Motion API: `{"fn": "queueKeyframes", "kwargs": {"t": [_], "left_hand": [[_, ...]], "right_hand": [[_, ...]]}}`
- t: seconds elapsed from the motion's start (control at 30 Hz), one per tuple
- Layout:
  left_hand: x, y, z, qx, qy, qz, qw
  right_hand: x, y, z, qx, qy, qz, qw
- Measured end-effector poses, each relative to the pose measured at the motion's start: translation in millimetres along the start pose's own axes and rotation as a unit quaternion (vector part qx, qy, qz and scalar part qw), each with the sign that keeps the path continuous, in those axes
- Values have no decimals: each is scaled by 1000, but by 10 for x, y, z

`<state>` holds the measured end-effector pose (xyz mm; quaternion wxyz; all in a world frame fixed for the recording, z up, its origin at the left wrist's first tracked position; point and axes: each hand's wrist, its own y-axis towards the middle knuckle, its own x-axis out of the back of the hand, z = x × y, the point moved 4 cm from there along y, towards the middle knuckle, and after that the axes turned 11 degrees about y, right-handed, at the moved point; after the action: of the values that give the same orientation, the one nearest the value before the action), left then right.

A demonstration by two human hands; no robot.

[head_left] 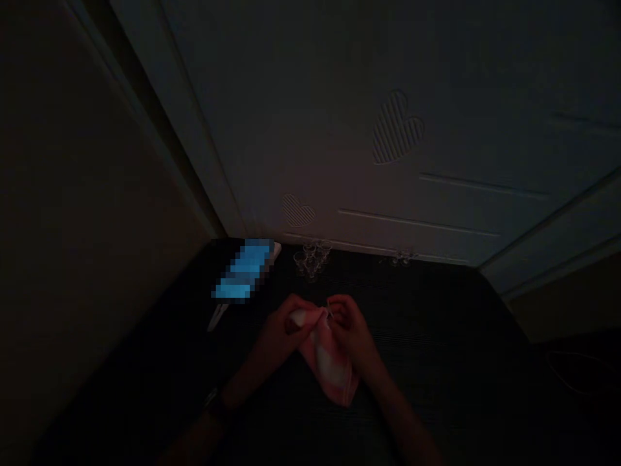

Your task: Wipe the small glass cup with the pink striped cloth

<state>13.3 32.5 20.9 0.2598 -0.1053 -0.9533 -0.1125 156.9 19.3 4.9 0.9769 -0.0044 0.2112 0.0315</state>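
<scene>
One pale panel [272, 116] with ribbed hearts fills the upper middle and right of the frame, very dimly lit. Below it a dark table [436, 336] spreads across the lower frame. At lower centre, the left hand [286, 327] pinches a pink-and-white cloth [326, 366] narrowly between thumb and fingers; the right hand [350, 323], just beside it, has its fingers closed around a small clear piece [330, 312] at the cloth's top edge. The cloth hangs below both hands. Left of centre lies a device [245, 272], its blue screen pixelated. Several stemmed glasses [312, 259] cluster at centre, beyond the hands; fewer glassy items [402, 258] sit right of them, near the panel.
</scene>
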Motion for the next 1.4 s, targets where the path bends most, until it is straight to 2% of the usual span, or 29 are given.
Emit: {"fn": "queueKeyframes", "kwargs": {"t": [0.1, 0.23, 0.37, 0.57, 0.77, 0.87, 1.17, 1.4], "left_hand": [[-22, -8, -40, -5, -9, 36, 999], [-23, -25, -110, -20, 2, 47, 999], [-34, -37, -137, -47, 34, 36, 998], [-63, -53, -129, -91, 81, 22, 992], [-90, -68, -64, -109, 109, 5, 988], [-109, -69, -53, -120, 129, 16, 984], [-63, -134, -227, -145, 171, 21, 974], [-96, -143, -209, -144, 213, 3, 966]], "right_hand": [[10, 2, 5, 9, -28, 22, 999], [43, 13, -29, 26, -83, 9, 996], [38, 4, -38, 25, -121, 6, 992], [21, -18, -5, 17, -172, 35, 984], [28, -20, 5, 25, -203, 15, 979], [28, -17, 16, 26, -222, 5, 975], [29, -39, 92, 62, -244, -8, 968], [10, -56, 98, 75, -278, -2, 958]]}}
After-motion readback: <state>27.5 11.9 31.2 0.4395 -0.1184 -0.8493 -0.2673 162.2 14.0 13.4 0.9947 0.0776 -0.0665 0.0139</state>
